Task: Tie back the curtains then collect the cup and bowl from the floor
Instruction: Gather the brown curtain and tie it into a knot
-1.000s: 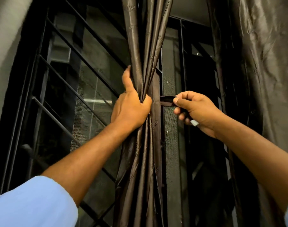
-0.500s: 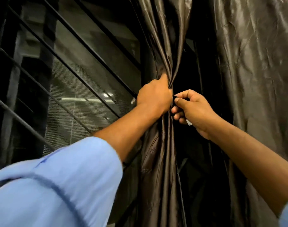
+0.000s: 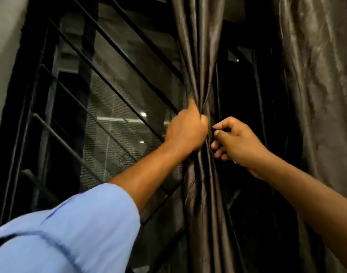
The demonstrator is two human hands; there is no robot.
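Brown curtain (image 3: 200, 56) gripped by left hand (image 3: 185, 131), right hand (image 3: 235, 142) pinching tie-back (image 3: 213, 129)

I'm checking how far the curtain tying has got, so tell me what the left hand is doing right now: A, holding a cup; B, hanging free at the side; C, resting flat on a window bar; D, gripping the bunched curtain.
D: the left hand has its fingers wrapped round the gathered curtain, while the right hand pinches something dark, likely the tie, right beside it.
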